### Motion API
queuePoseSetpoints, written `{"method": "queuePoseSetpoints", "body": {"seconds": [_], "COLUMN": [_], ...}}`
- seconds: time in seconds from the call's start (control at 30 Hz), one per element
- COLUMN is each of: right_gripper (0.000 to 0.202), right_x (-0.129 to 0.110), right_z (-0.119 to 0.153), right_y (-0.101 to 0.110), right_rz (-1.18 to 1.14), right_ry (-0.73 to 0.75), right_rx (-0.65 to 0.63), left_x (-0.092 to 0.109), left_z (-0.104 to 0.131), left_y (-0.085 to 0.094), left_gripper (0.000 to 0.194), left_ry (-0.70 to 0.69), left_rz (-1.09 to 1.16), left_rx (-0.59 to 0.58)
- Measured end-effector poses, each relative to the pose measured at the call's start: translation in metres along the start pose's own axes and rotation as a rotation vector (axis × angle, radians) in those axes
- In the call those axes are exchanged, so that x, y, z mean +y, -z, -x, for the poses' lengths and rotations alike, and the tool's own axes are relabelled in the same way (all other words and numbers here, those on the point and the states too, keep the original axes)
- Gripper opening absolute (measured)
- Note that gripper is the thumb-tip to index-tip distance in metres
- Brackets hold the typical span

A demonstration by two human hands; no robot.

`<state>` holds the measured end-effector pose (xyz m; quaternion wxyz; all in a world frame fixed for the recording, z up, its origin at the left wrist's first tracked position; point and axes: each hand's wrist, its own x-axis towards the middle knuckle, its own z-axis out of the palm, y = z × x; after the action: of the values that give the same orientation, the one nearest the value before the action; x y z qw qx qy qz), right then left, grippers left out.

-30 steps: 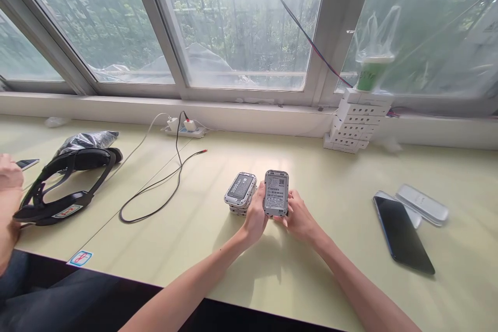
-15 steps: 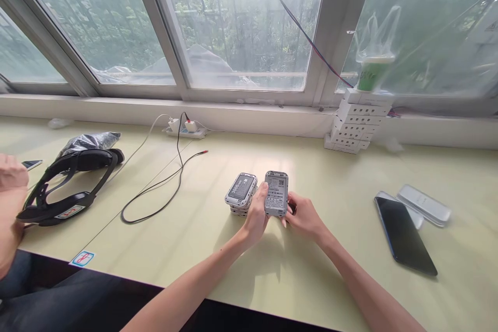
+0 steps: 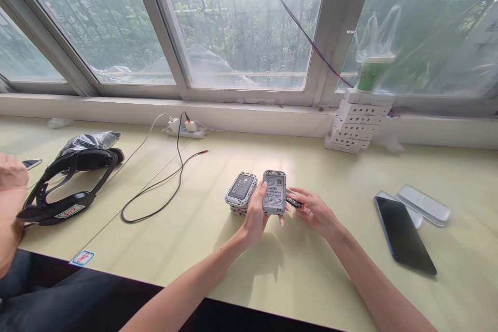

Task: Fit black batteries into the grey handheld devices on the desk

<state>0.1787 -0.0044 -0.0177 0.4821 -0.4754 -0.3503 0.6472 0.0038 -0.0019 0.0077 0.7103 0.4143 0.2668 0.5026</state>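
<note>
My left hand grips a grey, rounded-corner device, its open back turned up to show a printed label and a square code. Just right of it, my right hand pinches a black battery with white print, partly hidden by the fingers and close to the device's edge. Beside my left hand stands a small stack of similar devices; the top one has a black battery in it marked 3000.
A black phone lies at right by a clear case. White boxes with a green cup stand by the window. At left are a black cable, a headset and another person's arm.
My right hand has drawn slightly right, away from the device, and the black battery in its fingers now shows more. The device in my left hand has shifted slightly left.
</note>
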Motion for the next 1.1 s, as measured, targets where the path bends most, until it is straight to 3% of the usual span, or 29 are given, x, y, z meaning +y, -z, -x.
{"method": "queuePoseSetpoints", "body": {"seconds": [0.2,0.43,0.67,1.1], "right_gripper": [0.053,0.070,0.063,0.044], "right_x": [-0.004,-0.011,-0.011,-0.008], "right_z": [0.003,0.007,0.011,0.018], "right_y": [-0.002,-0.013,-0.020,-0.025], "right_rz": [-0.151,-0.044,-0.009,0.171], "right_ry": [0.049,0.219,0.356,0.483], "right_rx": [-0.030,0.102,0.183,0.145], "left_x": [-0.002,-0.005,-0.002,-0.004], "left_z": [-0.001,-0.003,0.001,0.003], "left_y": [0.002,0.005,0.004,0.001], "left_gripper": [0.044,0.045,0.046,0.048], "left_ry": [0.006,0.071,0.140,0.106], "left_rz": [0.004,-0.003,-0.191,-0.309], "left_rx": [0.015,-0.001,-0.135,-0.146]}}
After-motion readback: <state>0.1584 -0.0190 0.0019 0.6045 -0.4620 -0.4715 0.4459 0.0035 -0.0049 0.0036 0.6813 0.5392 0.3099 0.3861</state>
